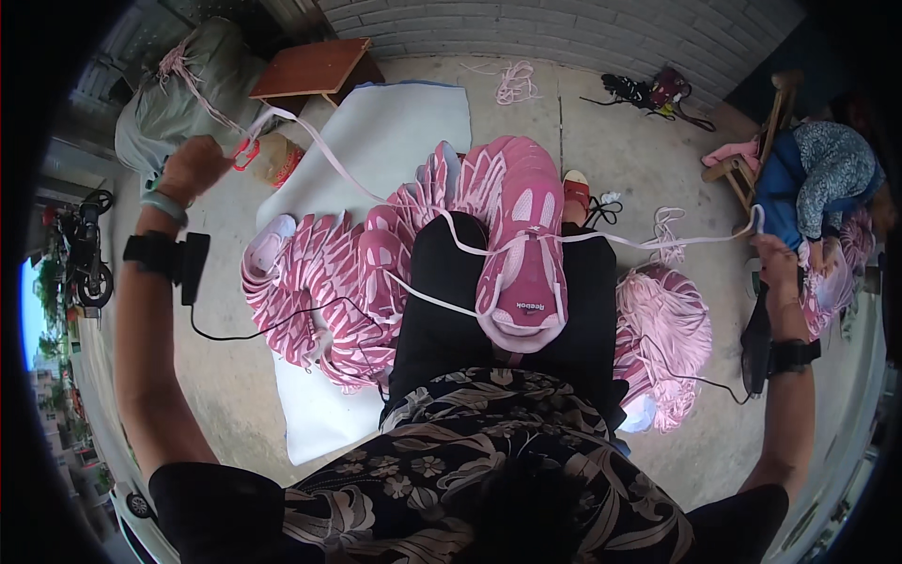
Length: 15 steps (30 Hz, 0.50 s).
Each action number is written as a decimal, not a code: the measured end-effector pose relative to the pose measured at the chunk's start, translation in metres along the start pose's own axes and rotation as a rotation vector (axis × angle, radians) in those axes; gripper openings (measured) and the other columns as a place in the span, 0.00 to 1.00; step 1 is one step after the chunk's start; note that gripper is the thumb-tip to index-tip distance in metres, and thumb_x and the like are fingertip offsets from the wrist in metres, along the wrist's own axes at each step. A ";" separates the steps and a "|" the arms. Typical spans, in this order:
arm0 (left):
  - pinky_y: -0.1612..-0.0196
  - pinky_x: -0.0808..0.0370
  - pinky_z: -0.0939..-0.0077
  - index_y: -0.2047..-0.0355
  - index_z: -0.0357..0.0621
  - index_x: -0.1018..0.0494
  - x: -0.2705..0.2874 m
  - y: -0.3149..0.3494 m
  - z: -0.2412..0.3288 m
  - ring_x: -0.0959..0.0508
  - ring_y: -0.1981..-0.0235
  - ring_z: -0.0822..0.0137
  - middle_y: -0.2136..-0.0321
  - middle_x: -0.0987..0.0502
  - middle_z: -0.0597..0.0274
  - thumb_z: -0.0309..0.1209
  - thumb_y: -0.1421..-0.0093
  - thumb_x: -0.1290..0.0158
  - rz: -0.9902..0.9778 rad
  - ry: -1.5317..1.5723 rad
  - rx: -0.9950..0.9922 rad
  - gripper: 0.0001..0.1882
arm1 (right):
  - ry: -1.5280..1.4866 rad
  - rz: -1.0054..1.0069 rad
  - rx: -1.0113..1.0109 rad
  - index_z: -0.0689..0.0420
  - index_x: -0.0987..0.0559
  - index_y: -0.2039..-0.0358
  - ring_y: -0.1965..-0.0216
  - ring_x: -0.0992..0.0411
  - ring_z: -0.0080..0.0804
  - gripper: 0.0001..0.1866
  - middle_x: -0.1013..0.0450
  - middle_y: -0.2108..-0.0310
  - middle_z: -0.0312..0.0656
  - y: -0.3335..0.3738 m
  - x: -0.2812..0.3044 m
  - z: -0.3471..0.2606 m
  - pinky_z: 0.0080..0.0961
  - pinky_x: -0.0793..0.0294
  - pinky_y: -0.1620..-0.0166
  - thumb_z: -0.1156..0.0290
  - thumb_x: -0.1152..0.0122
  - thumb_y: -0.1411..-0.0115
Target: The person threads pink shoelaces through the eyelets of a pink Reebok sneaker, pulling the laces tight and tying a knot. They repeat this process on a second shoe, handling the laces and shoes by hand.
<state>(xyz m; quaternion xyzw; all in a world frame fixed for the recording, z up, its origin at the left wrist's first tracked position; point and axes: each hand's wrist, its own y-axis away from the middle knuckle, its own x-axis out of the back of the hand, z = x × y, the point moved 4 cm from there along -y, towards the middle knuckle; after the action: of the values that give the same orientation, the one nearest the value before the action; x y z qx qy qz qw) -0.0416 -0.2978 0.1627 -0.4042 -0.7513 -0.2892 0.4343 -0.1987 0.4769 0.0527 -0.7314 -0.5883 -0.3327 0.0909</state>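
Observation:
A pink shoe upper (526, 254) lies across my knees, its toe away from me, with a pale pink shoelace (648, 244) threaded through it. The lace stretches out to both sides. My left hand (195, 171), raised at far left, is closed; a red loop-shaped piece (246, 154) shows at its fingers, and the lace runs up beside it. At far right my right hand (778, 268) is closed round the other end of the lace. Its fingertips are partly hidden. Left of my knees a long row of stacked pink uppers (315, 282) curves over the floor.
A pile of pink laces (662, 324) sits by my right knee. White sheeting (413, 113) covers floor at the left. A brown wooden stool (315, 70) and wrapped sack (202, 85) stand behind. Another person (832, 179) bends over pink pieces at the right, near a wooden chair (752, 164).

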 end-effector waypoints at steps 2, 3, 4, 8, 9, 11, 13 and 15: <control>0.64 0.28 0.61 0.76 0.41 0.23 -0.040 0.045 0.104 0.24 0.67 0.52 0.74 0.24 0.50 0.46 0.51 0.46 -0.106 -0.014 -0.325 0.18 | -0.273 -0.307 -0.053 0.54 0.20 0.73 0.86 0.43 0.12 0.03 0.33 0.83 0.27 0.072 -0.099 0.020 0.13 0.49 0.84 0.70 0.39 0.48; 0.62 0.27 0.63 0.71 0.40 0.23 -0.046 0.063 0.150 0.23 0.64 0.52 0.70 0.23 0.49 0.48 0.48 0.48 -0.267 0.086 -0.369 0.21 | -0.422 -0.394 -0.132 0.57 0.21 0.72 0.88 0.45 0.13 0.05 0.35 0.86 0.27 0.098 -0.137 0.028 0.12 0.50 0.85 0.70 0.40 0.46; 0.65 0.27 0.62 0.74 0.43 0.23 -0.058 0.081 0.181 0.23 0.69 0.52 0.75 0.23 0.51 0.48 0.48 0.48 -0.154 0.176 -0.473 0.19 | -0.534 -0.536 -0.203 0.59 0.21 0.72 0.87 0.43 0.13 0.06 0.34 0.85 0.28 0.119 -0.170 0.028 0.13 0.47 0.85 0.70 0.41 0.44; 0.77 0.28 0.65 0.70 0.44 0.26 -0.014 0.146 0.274 0.25 0.79 0.55 0.81 0.26 0.55 0.37 0.48 0.46 0.275 0.843 -0.773 0.10 | -0.834 -0.664 -0.291 0.58 0.23 0.69 0.81 0.33 0.18 0.07 0.28 0.78 0.33 0.162 -0.235 0.004 0.17 0.34 0.79 0.69 0.42 0.43; 0.78 0.28 0.67 0.68 0.42 0.26 -0.002 0.156 0.288 0.25 0.81 0.56 0.81 0.26 0.56 0.34 0.48 0.45 0.384 1.007 -0.902 0.10 | -0.882 -0.660 -0.261 0.58 0.23 0.69 0.81 0.32 0.18 0.06 0.27 0.77 0.35 0.166 -0.241 -0.004 0.16 0.32 0.79 0.69 0.43 0.43; 0.79 0.28 0.68 0.65 0.41 0.26 0.012 0.163 0.314 0.25 0.82 0.57 0.81 0.26 0.58 0.33 0.48 0.45 0.342 0.954 -1.009 0.12 | -0.905 -0.670 -0.174 0.58 0.23 0.68 0.80 0.32 0.17 0.06 0.27 0.76 0.34 0.164 -0.250 -0.011 0.15 0.32 0.77 0.70 0.44 0.42; 0.81 0.29 0.69 0.64 0.41 0.27 0.013 0.163 0.331 0.25 0.83 0.59 0.82 0.26 0.59 0.33 0.48 0.45 0.344 0.853 -1.062 0.13 | -0.905 -0.679 -0.090 0.57 0.23 0.67 0.79 0.32 0.17 0.05 0.27 0.75 0.34 0.160 -0.256 -0.015 0.14 0.33 0.76 0.70 0.44 0.42; 0.83 0.29 0.71 0.64 0.40 0.27 0.007 0.158 0.344 0.25 0.84 0.62 0.83 0.27 0.60 0.33 0.49 0.46 0.394 0.705 -1.060 0.13 | -0.883 -0.687 -0.006 0.57 0.24 0.67 0.78 0.32 0.16 0.06 0.27 0.75 0.33 0.156 -0.261 -0.019 0.13 0.33 0.74 0.70 0.45 0.41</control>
<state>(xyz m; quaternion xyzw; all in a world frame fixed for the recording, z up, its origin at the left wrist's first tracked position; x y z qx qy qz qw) -0.0524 0.0545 0.0252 -0.5738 -0.2326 -0.6496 0.4411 -0.0847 0.2122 -0.0472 -0.5678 -0.7742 -0.0071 -0.2798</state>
